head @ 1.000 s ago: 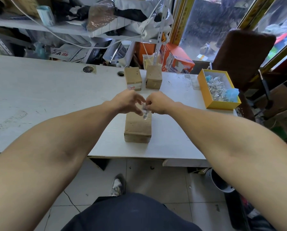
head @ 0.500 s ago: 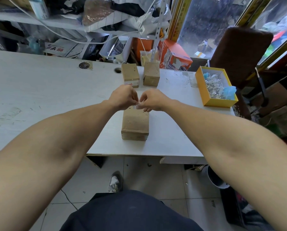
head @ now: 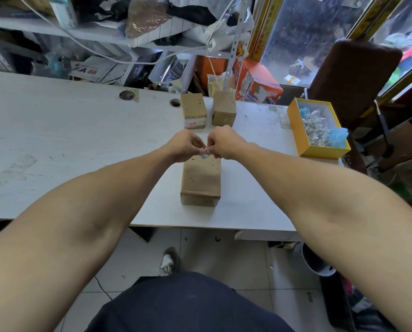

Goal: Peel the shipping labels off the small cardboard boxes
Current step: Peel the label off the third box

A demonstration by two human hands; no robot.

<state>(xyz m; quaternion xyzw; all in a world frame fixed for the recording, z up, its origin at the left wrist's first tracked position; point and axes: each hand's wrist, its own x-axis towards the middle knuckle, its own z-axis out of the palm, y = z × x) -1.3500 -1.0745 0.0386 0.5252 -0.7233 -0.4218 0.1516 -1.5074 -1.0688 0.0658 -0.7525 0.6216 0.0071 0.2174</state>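
A brown cardboard box (head: 200, 180) lies lengthwise near the table's front edge, its top bare. Just above its far end my left hand (head: 184, 147) and my right hand (head: 224, 142) meet, both pinching a small crumpled white label scrap (head: 205, 153) between their fingertips. Two more small cardboard boxes stand at the back of the table: the left box (head: 193, 111) carries a white label with red print on its near end, the right box (head: 223, 109) shows plain cardboard.
A yellow tray (head: 293, 121) at the right holds several crumpled label scraps and something light blue. The white table (head: 68, 144) has cable holes at the back. Cluttered shelves stand behind it, a brown chair to the right, a bucket on the floor.
Both hands have lifted slightly off the near box and drawn together, working the peeled scrap between the fingertips. The boxes have not moved.
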